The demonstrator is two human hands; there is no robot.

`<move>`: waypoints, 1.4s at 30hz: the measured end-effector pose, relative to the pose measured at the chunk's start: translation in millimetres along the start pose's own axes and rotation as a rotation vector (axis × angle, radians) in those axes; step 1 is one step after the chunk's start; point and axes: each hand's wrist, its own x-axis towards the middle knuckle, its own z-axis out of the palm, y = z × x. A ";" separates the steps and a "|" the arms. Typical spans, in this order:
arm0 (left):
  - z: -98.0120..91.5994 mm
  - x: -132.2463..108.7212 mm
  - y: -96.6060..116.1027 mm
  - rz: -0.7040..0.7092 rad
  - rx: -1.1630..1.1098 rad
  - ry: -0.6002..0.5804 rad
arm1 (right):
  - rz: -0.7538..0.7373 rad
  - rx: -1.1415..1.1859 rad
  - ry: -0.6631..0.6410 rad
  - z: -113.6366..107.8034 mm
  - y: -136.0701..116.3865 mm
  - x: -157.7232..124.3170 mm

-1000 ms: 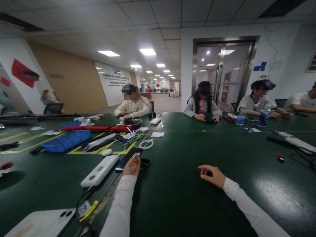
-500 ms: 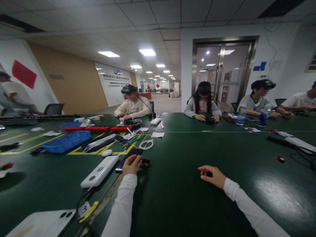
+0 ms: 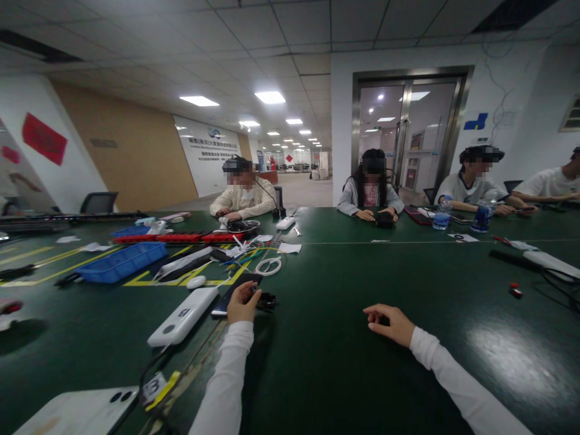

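Note:
My left hand [image 3: 242, 304] rests on the green table [image 3: 326, 350] with its fingers curled shut; what they hold, if anything, is hidden. It lies against the near end of a dark phone [image 3: 232, 294], and a small black part [image 3: 267, 301] sits just right of the fingertips. A long white device [image 3: 183, 316] lies to its left. My right hand [image 3: 390, 324] lies further right on bare table, thumb and fingers pinched together over a dark spot I cannot name.
A blue tray [image 3: 122, 260], a red power strip [image 3: 176, 237], loose wires and a coiled white cable [image 3: 268, 264] lie behind the left hand. A white phone [image 3: 77, 411] sits at the near left. Other people sit along the far edge. A small red item [image 3: 514, 290] lies at right.
A small green and white piece showed at my left fingertips a second ago; the fingers have since closed and lowered beside the black part. My right hand has barely moved.

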 end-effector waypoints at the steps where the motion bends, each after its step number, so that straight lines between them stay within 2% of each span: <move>1: 0.0 0.4 -1.4 -0.010 0.006 0.007 | 0.000 -0.002 0.000 -0.1 -0.5 0.0; 6: -0.8 2.2 -13.3 -0.055 0.150 0.015 | -0.020 -0.008 0.004 0.4 -1.2 0.2; 13: -0.7 -2.4 -16.9 0.063 0.468 -0.116 | -0.012 0.007 -0.008 0.3 2.6 0.7; 20: -3.3 -1.8 -22.7 0.108 0.664 -0.133 | 0.004 0.009 -0.019 -0.8 -0.5 -0.5; 26: -4.2 1.0 -27.2 0.133 0.685 -0.145 | -0.006 -0.001 -0.012 -1.8 -3.4 -1.6; 37: -0.8 3.8 -22.7 0.162 0.628 -0.080 | -0.026 -0.029 0.027 -0.6 -7.5 -1.2; 42: -2.7 2.1 -20.0 0.170 0.638 -0.094 | -0.018 -0.023 0.027 0.7 -4.1 -0.2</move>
